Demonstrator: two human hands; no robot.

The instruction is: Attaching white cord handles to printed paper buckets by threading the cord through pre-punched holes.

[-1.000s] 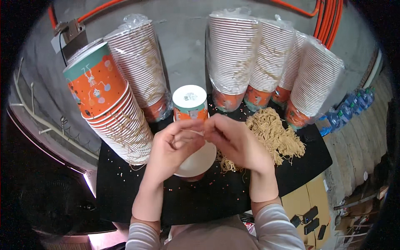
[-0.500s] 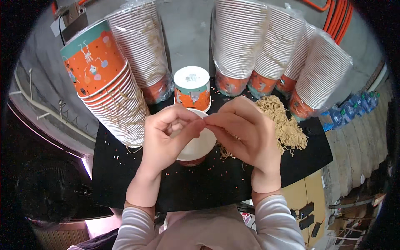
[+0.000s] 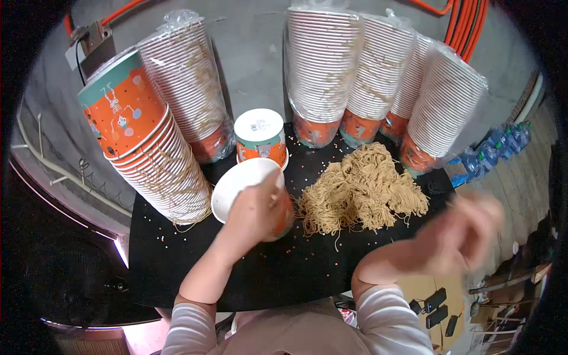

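Right hand (image 3: pixel 463 231), grip unclear, over black table's (image 3: pixel 284 281) right edge; mid-table, left hand (image 3: pixel 255 208) clasps orange paper cup (image 3: pixel 234 183) beside tan string (image 3: pixel 370 195).

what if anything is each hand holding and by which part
The left hand holds a paper cup by the near right part of its rim. The right hand is too blurred to tell.

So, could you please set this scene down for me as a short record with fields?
Left grip: on a tilted paper cup
Right grip: off to the right, blurred; whether it holds anything is unclear
Behind held cup: upside-down cup
Right of held cup: heap of tan strings
Left: leaning cup stack
Far side: plastic-wrapped stacks
Surface: black table
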